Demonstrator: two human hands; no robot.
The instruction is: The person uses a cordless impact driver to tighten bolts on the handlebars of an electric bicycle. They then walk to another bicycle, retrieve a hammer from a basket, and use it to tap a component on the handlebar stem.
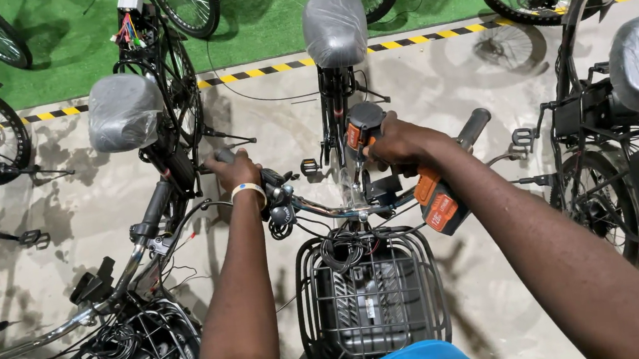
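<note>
Orange-and-black cordless power driver (403,170) clenched in right hand (400,145), nose pointed down at the centre of the chrome handlebar (339,209), just above the black wire front basket (371,294). Left hand (237,173) wrapped tight round the left black rubber grip, white wristband (248,189) showing, just left of the handlebar's brake-and-control cluster. Right black rubber grip (472,127) bare, up and to the right of the handlebar centre.

Step in hand, by the look of it: fastening at the handlebar clamp, bar steadied by one hand, tool applied by the other. Bit tip hidden behind the tool body and stem, so seating on a bolt cannot be confirmed.

Next move likely calls for keeping the tool square to the fastener, firm downward pressure, and a steady counter-hold on the left grip to stop the bar twisting.

Plastic-wrapped grey saddle (335,27) straight beyond the handlebar; a second wrapped saddle (123,111) beyond and to the left, on a neighbouring bicycle; yellow-and-black floor stripe (259,72) further beyond.
</note>
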